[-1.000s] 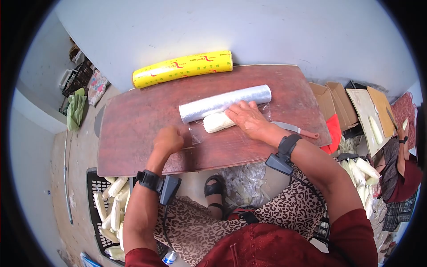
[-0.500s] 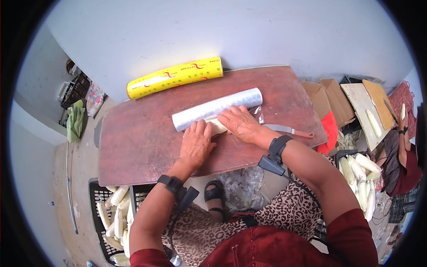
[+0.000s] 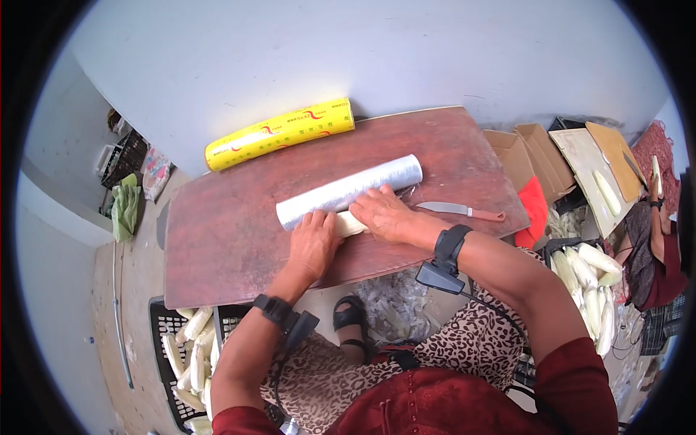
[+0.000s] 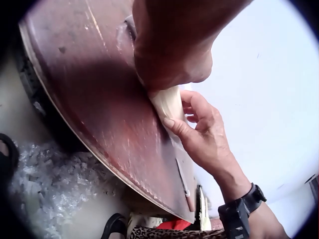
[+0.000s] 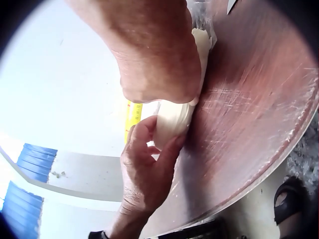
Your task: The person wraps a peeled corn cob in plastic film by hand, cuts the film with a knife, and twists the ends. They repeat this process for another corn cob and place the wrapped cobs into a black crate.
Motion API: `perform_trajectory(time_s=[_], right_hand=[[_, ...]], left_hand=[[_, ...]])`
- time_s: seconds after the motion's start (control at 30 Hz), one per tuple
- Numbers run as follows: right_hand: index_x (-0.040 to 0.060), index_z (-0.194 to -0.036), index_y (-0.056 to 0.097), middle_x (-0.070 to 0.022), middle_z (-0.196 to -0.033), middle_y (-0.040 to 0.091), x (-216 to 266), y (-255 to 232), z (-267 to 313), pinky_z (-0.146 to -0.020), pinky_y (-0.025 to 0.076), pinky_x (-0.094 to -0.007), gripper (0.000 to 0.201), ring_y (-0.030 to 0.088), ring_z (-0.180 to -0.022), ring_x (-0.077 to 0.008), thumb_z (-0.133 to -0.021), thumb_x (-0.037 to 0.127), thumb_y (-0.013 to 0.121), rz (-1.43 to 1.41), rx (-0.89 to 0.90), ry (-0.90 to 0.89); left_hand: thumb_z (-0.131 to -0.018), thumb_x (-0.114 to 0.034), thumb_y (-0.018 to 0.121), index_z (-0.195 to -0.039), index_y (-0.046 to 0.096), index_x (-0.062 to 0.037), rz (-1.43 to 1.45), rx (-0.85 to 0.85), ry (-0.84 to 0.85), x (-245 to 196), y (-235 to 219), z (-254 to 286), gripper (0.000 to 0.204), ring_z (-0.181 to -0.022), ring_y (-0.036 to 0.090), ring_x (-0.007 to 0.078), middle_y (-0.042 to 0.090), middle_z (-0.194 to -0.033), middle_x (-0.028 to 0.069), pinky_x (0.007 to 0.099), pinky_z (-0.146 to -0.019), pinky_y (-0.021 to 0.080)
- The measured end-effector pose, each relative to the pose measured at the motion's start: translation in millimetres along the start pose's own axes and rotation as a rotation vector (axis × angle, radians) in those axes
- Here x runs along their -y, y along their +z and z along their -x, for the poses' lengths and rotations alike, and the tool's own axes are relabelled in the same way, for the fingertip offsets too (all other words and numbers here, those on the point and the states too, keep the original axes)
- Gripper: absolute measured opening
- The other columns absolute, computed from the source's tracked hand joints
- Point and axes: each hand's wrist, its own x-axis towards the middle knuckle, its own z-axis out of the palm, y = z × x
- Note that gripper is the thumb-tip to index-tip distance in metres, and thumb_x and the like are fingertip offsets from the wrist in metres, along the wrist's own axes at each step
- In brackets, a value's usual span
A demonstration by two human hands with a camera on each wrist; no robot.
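Observation:
Both hands hold a pale husked ear of corn (image 3: 351, 223), which lies along the near side of a clear roll of plastic wrap (image 3: 348, 190) on the table. My left hand (image 3: 313, 243) grips the left end, thumb on the near side and fingers over the far side, as the right wrist view shows. Farther right, my right hand (image 3: 383, 214) holds the corn with the thumb (image 4: 172, 123) along its near side. Loose film (image 3: 408, 193) shows just past the right hand. Part of the corn (image 5: 172, 122) is hidden under the hands.
A knife (image 3: 464, 210) lies right of the hands on the reddish table (image 3: 217, 246). A yellow printed roll (image 3: 279, 134) rests along the back edge. Crates of corn (image 3: 190, 355) stand below left and right. Another person's hand (image 3: 656, 199) holds corn at far right.
The left hand came from the table at left onto the corn's left end. Both hands and the roll sit slightly nearer and further left in view, while the head view also shifted.

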Motion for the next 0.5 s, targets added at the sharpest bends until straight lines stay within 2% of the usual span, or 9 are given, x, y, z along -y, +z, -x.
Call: perform_trajectory(time_s=[0.2, 0.3, 0.4, 0.5], right_hand=[[0.0062, -0.102, 0.056, -0.0114, -0.104, 0.056, 8.0, -12.3, 7.4, -0.083, 0.039, -0.0477, 0.026, 0.052, -0.102, -0.0293, -0.08, 0.017, 0.065, -0.039, 0.108, -0.012], [0.0075, -0.105, 0.057, -0.0101, -0.107, 0.055, 4.8, -38.2, -5.3, -0.084, 0.038, -0.0467, 0.03, 0.051, -0.104, -0.0285, -0.08, 0.019, 0.068, -0.06, 0.126, 0.059], [0.0096, -0.109, 0.057, -0.0084, -0.111, 0.053, -18.0, -33.9, -11.3, -0.086, 0.036, -0.0447, 0.034, 0.049, -0.107, -0.0272, -0.08, 0.02, 0.07, -0.13, -0.158, 0.105], [0.013, -0.119, 0.052, -0.0069, -0.113, 0.051, -32.2, -23.2, -8.8, -0.088, 0.032, -0.0459, 0.048, 0.046, -0.109, -0.0266, -0.077, 0.025, 0.073, -0.086, -0.089, 0.16]], left_hand=[[-0.073, -0.013, 0.072, -0.114, 0.052, -0.0023, 0.006, 0.055, -0.026, -9.4, -5.9, 8.0, 0.047, -0.099, 0.053, 0.0337, 0.054, -0.108, 0.0136, 0.0426, -0.084, 0.047], [-0.074, -0.013, 0.071, -0.116, 0.052, -0.0018, 0.005, 0.048, -0.01, -8.7, -6.7, 7.2, 0.047, -0.1, 0.053, 0.0336, 0.054, -0.108, 0.0138, 0.042, -0.084, 0.047], [-0.075, -0.014, 0.071, -0.116, 0.052, -0.0013, -0.004, 0.045, -0.011, -9.0, -5.9, 7.0, 0.047, -0.1, 0.053, 0.0335, 0.054, -0.108, 0.014, 0.0413, -0.085, 0.047], [-0.075, -0.014, 0.071, -0.116, 0.053, -0.0014, -0.016, 0.055, -0.013, -8.1, -4.7, 6.7, 0.047, -0.1, 0.053, 0.0335, 0.054, -0.108, 0.0138, 0.041, -0.085, 0.047]])
